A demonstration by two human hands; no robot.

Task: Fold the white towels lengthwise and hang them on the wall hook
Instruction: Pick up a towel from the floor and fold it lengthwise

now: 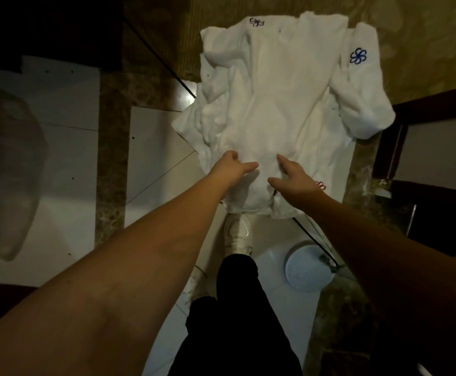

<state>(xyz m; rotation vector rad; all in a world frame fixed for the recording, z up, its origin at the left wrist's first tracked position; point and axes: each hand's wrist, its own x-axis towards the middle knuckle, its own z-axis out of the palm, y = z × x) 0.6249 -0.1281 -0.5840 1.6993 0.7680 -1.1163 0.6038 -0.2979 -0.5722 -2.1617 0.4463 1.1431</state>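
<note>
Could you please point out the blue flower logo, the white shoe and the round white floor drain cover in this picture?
blue flower logo (358,56), head view, middle of the embroidery.
white shoe (237,234), head view, top of the shoe.
round white floor drain cover (307,270), head view, ribbed centre.

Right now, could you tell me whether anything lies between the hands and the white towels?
Nothing visible does: the left hand and right hand are already on the near end of the white towels. No wall hook is in view.
</note>
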